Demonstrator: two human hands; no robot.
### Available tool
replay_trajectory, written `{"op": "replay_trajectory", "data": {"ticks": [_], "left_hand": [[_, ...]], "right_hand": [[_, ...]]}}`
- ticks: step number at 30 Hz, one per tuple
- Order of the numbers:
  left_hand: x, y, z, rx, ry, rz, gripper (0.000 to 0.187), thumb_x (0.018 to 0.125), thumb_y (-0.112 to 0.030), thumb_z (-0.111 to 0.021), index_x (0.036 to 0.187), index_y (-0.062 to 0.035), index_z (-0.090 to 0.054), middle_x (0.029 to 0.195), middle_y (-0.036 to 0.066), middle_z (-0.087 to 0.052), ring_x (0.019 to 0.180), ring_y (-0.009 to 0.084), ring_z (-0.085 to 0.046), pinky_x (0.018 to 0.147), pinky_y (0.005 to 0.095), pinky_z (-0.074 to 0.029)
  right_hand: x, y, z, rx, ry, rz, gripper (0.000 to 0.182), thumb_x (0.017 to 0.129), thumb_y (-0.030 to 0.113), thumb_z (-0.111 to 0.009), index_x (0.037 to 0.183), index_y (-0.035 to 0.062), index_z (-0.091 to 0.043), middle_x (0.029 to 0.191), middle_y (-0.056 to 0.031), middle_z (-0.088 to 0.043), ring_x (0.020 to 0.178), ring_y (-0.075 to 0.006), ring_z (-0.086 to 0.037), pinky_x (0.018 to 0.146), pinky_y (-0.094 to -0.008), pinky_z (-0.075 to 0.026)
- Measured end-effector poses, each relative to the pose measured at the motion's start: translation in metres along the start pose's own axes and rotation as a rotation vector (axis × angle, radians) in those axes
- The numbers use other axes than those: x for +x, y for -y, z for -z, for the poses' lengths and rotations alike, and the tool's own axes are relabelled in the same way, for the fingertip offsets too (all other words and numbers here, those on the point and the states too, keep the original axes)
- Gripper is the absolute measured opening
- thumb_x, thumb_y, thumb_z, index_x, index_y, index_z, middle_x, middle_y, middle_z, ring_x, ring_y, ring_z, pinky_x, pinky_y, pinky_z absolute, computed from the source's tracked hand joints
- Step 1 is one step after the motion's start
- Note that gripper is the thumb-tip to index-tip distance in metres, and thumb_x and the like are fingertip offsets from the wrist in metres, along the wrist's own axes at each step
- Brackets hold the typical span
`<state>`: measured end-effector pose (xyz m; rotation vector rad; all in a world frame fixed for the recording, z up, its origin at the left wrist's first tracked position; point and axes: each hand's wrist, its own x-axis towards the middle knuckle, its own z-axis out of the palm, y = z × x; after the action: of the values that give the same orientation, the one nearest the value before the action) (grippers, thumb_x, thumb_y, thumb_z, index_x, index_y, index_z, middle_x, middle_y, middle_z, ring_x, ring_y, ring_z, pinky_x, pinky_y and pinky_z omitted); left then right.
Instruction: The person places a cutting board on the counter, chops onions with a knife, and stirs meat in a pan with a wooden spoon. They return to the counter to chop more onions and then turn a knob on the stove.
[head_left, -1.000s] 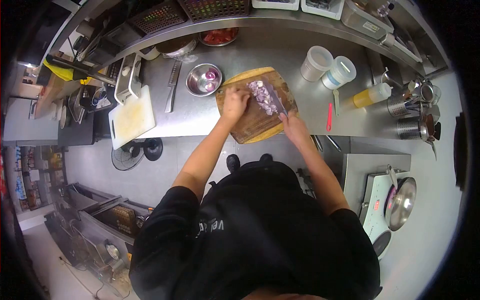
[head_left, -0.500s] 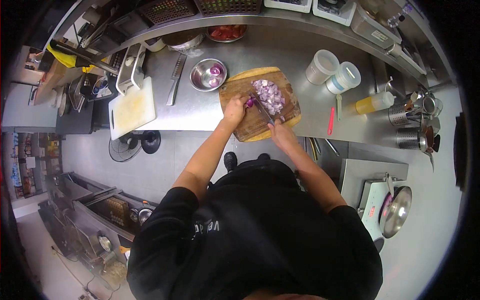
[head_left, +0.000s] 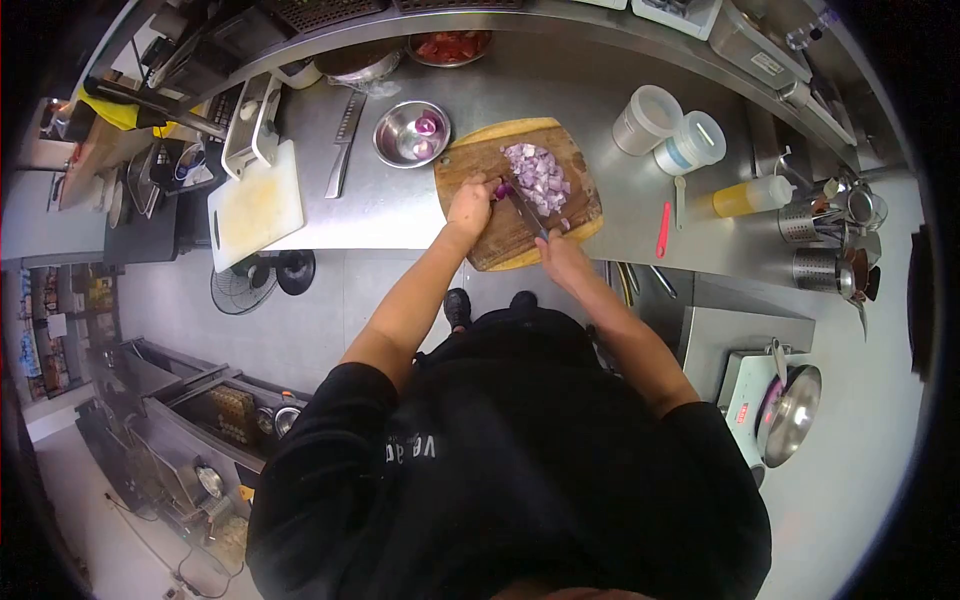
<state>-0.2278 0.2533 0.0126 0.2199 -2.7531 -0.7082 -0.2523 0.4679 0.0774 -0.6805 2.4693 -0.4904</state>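
My right hand [head_left: 562, 255] is closed round the handle of a knife [head_left: 529, 216], whose blade points away from me and to the left over the wooden cutting board [head_left: 505, 253]. My left hand [head_left: 470, 206] has its fingers closed on a piece of red onion [head_left: 501, 190] beside the blade. A heap of chopped red onion [head_left: 537, 178] lies on the board, right of the knife. Left of the board stands a steel bowl [head_left: 386, 140] with pieces of red onion [head_left: 426, 126] inside.
A second knife [head_left: 344, 150] and a white cutting board [head_left: 258, 212] lie to the left. On the right are two white tubs [head_left: 650, 118], a red-handled tool [head_left: 664, 230] and a bottle of yellow liquid [head_left: 750, 197]. At the back is a bowl of red food [head_left: 449, 46].
The view has shifted a little, moving the counter slightly upward in the picture. Both hands stay at the onion, with the knife close to the left fingers.
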Motion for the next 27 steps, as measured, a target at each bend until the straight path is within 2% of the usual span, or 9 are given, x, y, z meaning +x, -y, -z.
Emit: {"op": "replay_trajectory", "data": {"ticks": [9, 17, 19, 22, 27], "left_hand": [[-0.002, -0.004, 0.003, -0.033, -0.056, -0.024, 0.026, 0.08, -0.004, -0.058, 0.104, -0.0057, -0.068, 0.09, 0.018, -0.061, 0.089, 0.0366, -0.059, 0.078, 0.0418, -0.048], [-0.004, -0.005, 0.006, -0.04, -0.105, -0.017, 0.023, 0.081, -0.004, -0.056, 0.101, -0.0046, -0.068, 0.091, 0.019, -0.061, 0.09, 0.0369, -0.058, 0.077, 0.041, -0.048], [-0.006, -0.006, 0.006, -0.068, -0.003, 0.059, 0.022, 0.085, -0.011, -0.054, 0.1, -0.0042, -0.069, 0.101, 0.016, -0.061, 0.096, 0.0354, -0.058, 0.083, 0.0409, -0.048], [-0.005, -0.001, 0.0, -0.15, -0.086, 0.012, 0.021, 0.083, -0.006, -0.057, 0.099, -0.0045, -0.069, 0.092, 0.018, -0.061, 0.087, 0.0365, -0.058, 0.077, 0.0409, -0.048], [-0.009, -0.001, 0.001, -0.082, -0.087, -0.006, 0.02, 0.082, -0.005, -0.058, 0.099, -0.0054, -0.069, 0.092, 0.017, -0.061, 0.087, 0.0356, -0.059, 0.076, 0.0402, -0.048]], "right_hand": [[-0.002, -0.003, 0.008, -0.035, -0.042, 0.07, 0.037, 0.096, 0.032, -0.043, 0.096, -0.0043, -0.052, 0.081, -0.03, -0.062, 0.081, -0.0469, -0.061, 0.073, -0.0545, -0.047], [0.003, 0.0, 0.004, -0.028, -0.03, 0.046, 0.039, 0.096, 0.033, -0.043, 0.097, -0.0049, -0.052, 0.083, -0.0313, -0.062, 0.082, -0.0471, -0.06, 0.073, -0.0543, -0.047], [-0.005, 0.008, 0.016, -0.045, -0.043, 0.031, 0.039, 0.096, 0.033, -0.043, 0.098, -0.005, -0.052, 0.083, -0.0317, -0.062, 0.082, -0.0472, -0.06, 0.073, -0.0543, -0.047], [-0.01, 0.013, 0.025, -0.06, 0.008, 0.028, 0.039, 0.096, 0.033, -0.043, 0.098, -0.0051, -0.053, 0.084, -0.0314, -0.062, 0.083, -0.0469, -0.06, 0.074, -0.0542, -0.047], [0.006, 0.01, 0.003, -0.068, 0.063, -0.009, 0.04, 0.096, 0.034, -0.042, 0.101, -0.0044, -0.052, 0.089, -0.0293, -0.063, 0.087, -0.0456, -0.061, 0.075, -0.0538, -0.046]]}}
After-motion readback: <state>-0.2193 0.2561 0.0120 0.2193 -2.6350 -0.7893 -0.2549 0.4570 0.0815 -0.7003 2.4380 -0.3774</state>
